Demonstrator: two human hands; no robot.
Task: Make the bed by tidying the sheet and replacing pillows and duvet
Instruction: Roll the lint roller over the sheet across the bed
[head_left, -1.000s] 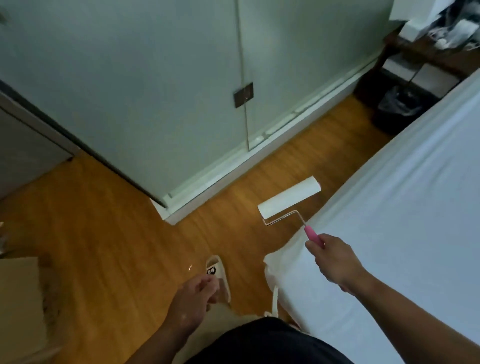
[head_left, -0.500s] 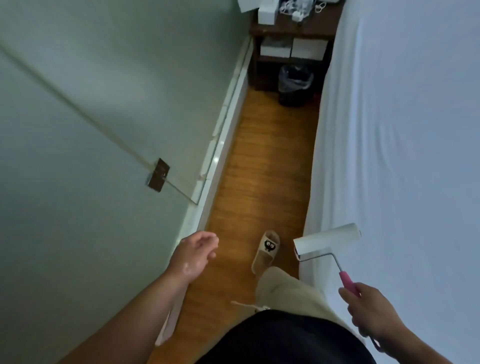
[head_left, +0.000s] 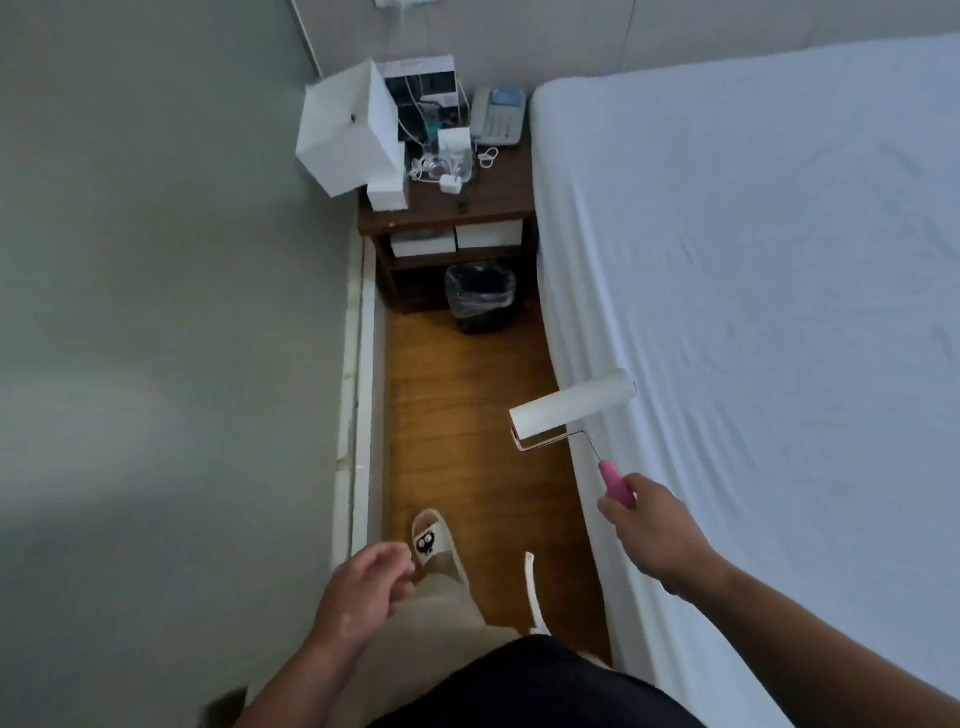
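Just off the bed's side edge, the right hand (head_left: 649, 530) has its fingers clamped round the pink handle (head_left: 615, 480) of a lint roller (head_left: 571, 410), whose white drum sits over that edge (whether it touches the sheet cannot be told). The white fitted sheet (head_left: 753, 286) lies stretched across the bed, faintly creased. The left hand (head_left: 358, 597) is empty, fingers loosely curled, above a slipper (head_left: 434, 545). At the bed's head corner stands a nightstand (head_left: 467, 213) bearing a lamp (head_left: 348, 130) and telephone (head_left: 497, 122), with a lined waste bin (head_left: 480, 299) before it.
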